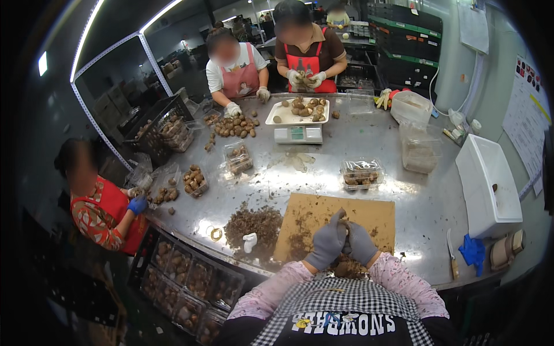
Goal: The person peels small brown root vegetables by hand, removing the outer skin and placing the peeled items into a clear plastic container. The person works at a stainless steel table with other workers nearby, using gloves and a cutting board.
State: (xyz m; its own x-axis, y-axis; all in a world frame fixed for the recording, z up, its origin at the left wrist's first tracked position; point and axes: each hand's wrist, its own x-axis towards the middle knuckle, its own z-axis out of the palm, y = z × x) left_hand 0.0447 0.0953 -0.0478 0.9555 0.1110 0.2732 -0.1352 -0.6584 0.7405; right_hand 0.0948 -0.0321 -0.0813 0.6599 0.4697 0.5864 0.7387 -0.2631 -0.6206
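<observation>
Both my hands wear grey gloves and meet above a sheet of brown cardboard (346, 203) strewn with brown scraps. My left hand (328, 242) and my right hand (360, 242) are closed around a small brown root vegetable (344, 223), mostly hidden by the fingers. More brown tubers (346, 269) lie just below my wrists at the table's near edge. Left of the cardboard is a heap of dark peelings (255, 225) with a crumpled white item (249, 242) on it. A closed clear plastic box of tubers (362, 174) stands beyond the cardboard.
A scale (298, 134) bears a white tray (270, 116) of tubers. Three people work around the metal table (428, 207). To the right are a curved knife (452, 255), a blue glove (473, 254) and a white bin (489, 186). Filled boxes (186, 277) stand in a crate, lower left.
</observation>
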